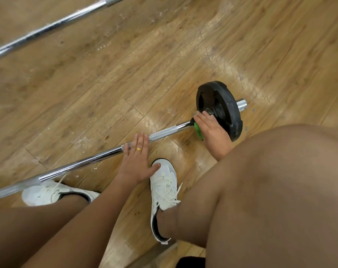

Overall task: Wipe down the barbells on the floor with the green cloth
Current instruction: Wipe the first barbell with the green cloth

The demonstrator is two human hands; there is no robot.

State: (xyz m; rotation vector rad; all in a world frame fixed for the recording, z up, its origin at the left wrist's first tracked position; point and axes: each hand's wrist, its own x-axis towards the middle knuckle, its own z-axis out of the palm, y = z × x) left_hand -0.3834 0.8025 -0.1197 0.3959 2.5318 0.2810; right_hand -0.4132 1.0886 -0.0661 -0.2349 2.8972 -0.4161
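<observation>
A barbell [98, 154] lies on the wood floor [125, 74], running from the lower left edge of the frame up to the centre right. There it carries a black plate [228, 105], with a short chrome stub sticking out past it. The plate stands on its edge on the floor.

The right hand [210, 130] is on the bar just beside the plate's inner face, fingers curled over the green cloth [198, 131]. Only a small fold of cloth shows, at the hand's left edge against the bar. The fingertips seem to reach the collar by the plate, though the hand hides how far they wrap underneath.

The left hand [137, 159] lies flat and spread in the centre of the frame. Its straight fingers rest across the bar at the near end of the knurled stretch, the thumb points right, and a gold ring [138, 149] sits on one finger.

Two white shoes [164, 182] stand below the bar, one at lower centre and one at lower left, the latter partly under the bar. A second bar [48, 28] crosses the upper left corner, well apart from the first.
</observation>
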